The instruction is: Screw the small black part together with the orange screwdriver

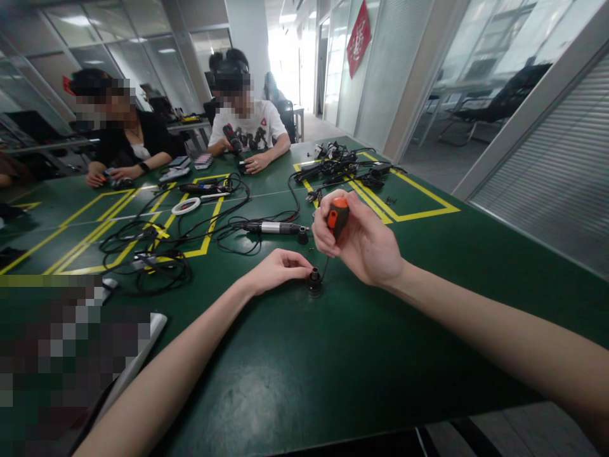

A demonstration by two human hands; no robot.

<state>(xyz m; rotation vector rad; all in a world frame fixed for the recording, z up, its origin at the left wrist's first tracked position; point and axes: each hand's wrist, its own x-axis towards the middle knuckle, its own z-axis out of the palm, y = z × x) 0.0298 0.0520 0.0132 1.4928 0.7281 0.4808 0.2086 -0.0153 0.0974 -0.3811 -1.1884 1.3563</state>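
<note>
My right hand [364, 240] is closed round an orange-and-black screwdriver [337, 216], held nearly upright with its thin shaft angled down to a small black round part [314, 282] on the green table [333, 355]. My left hand [278, 266] pinches that black part from the left, fingertips touching it. Just beyond the hands lies a black and silver microphone [273, 227] on its side, with a small black cap [303, 236] by its right end.
Tangled black cables [147, 244] and a white ring [185, 205] cover the left middle of the table inside yellow tape lines. More black gear [340, 165] lies at the far end. Two people sit at the far side. A flat grey device [137, 362] lies near left.
</note>
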